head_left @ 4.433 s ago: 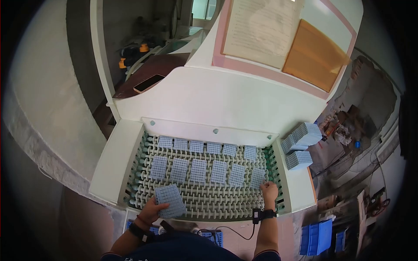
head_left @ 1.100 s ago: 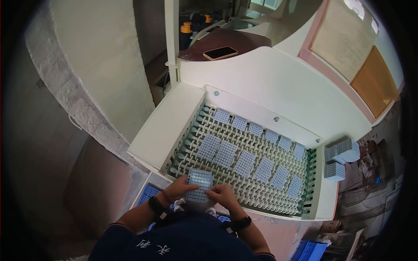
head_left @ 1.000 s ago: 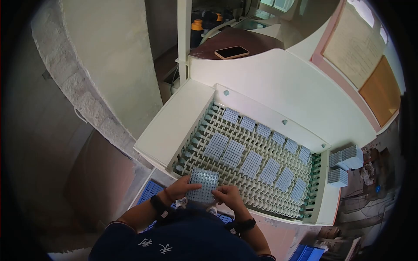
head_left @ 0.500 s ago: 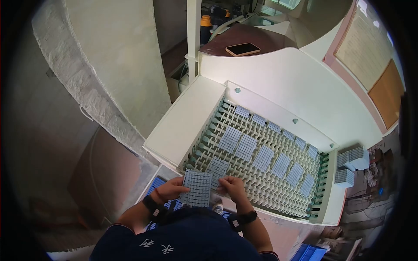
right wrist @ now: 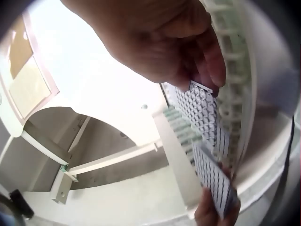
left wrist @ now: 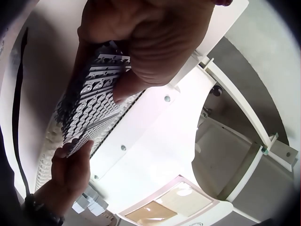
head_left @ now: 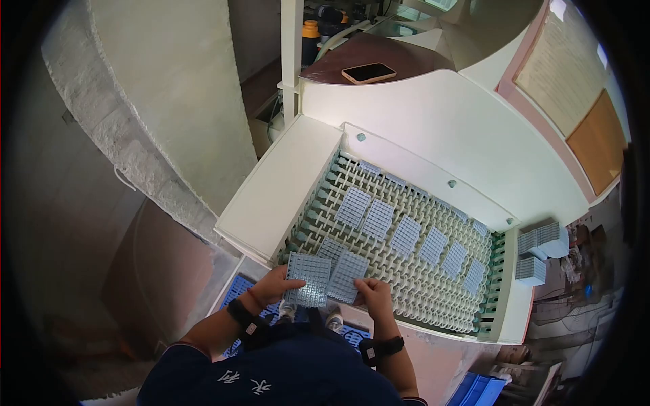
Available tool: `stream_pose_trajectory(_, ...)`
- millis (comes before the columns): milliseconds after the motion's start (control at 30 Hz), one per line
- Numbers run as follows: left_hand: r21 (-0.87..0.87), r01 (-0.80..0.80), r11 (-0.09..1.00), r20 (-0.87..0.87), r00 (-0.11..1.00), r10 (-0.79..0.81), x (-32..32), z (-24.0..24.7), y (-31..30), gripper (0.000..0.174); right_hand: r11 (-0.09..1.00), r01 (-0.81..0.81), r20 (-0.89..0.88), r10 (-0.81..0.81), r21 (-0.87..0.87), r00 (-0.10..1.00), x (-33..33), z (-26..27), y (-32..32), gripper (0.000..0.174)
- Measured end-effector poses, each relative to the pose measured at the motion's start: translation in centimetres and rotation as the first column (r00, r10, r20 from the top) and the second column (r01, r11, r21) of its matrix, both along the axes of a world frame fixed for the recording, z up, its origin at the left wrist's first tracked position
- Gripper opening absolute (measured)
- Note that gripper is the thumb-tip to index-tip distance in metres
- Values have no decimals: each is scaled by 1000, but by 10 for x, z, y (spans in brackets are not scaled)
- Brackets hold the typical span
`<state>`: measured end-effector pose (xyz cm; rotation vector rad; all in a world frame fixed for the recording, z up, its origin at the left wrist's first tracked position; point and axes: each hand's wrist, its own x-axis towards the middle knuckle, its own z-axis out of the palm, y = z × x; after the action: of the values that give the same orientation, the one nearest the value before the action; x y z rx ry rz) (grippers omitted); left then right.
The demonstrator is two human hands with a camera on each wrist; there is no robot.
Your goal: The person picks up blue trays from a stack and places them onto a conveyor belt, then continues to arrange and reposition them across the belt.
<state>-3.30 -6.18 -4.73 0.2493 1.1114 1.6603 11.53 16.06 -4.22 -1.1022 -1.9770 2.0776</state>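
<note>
**Two hands, one gridded plate just off the stack, lots of belt**

So around the hands there's a wide off-white belt of plastic links [head_left: 420, 298], with a row of six pale blue gridded rectangular plates [head_left: 405, 235] across the middle. Past those, a far row of similar plates [head_left: 369, 167] is mostly hidden at the foot of the white curved panel [head_left: 433, 115]. More pale blue plates sit in stacks [head_left: 544, 240] on the right ledge. Up top, a dark phone with a light rim [head_left: 369, 72] lies on a dark reddish surface, and there's a bright blue plastic crate [head_left: 477, 389] down at the lower right.

The left hand [head_left: 272, 285] grips a pale blue stack of gridded plates [head_left: 309, 276] by its left side, thumb over the top face. The right hand [head_left: 376, 296] pinches a single gridded plate [head_left: 348, 276] at its right edge, thumb and fingers bent onto it. That plate is between the two hands, right up against the stack or overlapping it, can't tell if they touch. Together they partly block a near gridded plate [head_left: 332, 249] lying on the belt.

Compared with half a second ago, the right hand was at the near plate on the belt; now it's got another one. The far row was showing more then, too.
</note>
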Motion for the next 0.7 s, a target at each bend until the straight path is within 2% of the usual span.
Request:
stream_pose_trajectory(33,1,13,1000,0,1000,-13,-1,-1,-1,37,1000,13,0,-13,1,1000,3,-5,10,24)
stream_pose_trajectory(133,14,-18,1000,64,998,17,-2,-3,0,37,977,6,158,-40,212,987,8,1,26,30)
stream_pose_trajectory(233,-1,-19,1000,36,999,19,-1,-1,0,38,962,72,139,-111,262,984,20,12,38,31)
stream_pose_trajectory(300,-7,8,1000,27,1000,-7,-2,-2,1,38,971,99,121,-127,219,985,33,20,54,31)
stream_pose_trajectory(367,-2,8,1000,42,999,-8,-1,-1,3,38,955,-2,252,-76,296,965,49,17,73,30)
stream_pose_trajectory(400,3,6,1000,55,998,-7,-1,0,4,38,919,-63,344,-81,390,935,52,19,76,31)
stream_pose_trajectory(433,6,8,1000,56,998,-8,-1,0,6,38,917,-63,345,-84,393,935,52,22,75,31)
stream_pose_trajectory(467,19,19,1000,56,998,-20,-1,0,7,38,754,-154,348,-105,639,932,44,38,66,41)
stream_pose_trajectory(500,30,33,999,56,998,-35,0,0,8,38,520,-233,346,-129,822,930,35,47,57,55)
stream_pose_trajectory(567,37,47,998,71,996,-50,2,2,11,38,478,-333,336,81,813,938,11,45,51,91)
stream_pose_trajectory(600,49,54,997,83,995,-58,3,4,13,38,482,-327,334,74,813,940,-1,45,44,91)
stream_pose_trajectory(667,45,64,997,72,995,-67,4,6,17,39,245,-458,385,291,855,876,-22,45,34,106)
stream_pose_trajectory(700,41,66,997,64,996,-68,4,7,17,39,243,-454,382,290,858,877,-27,39,34,106)
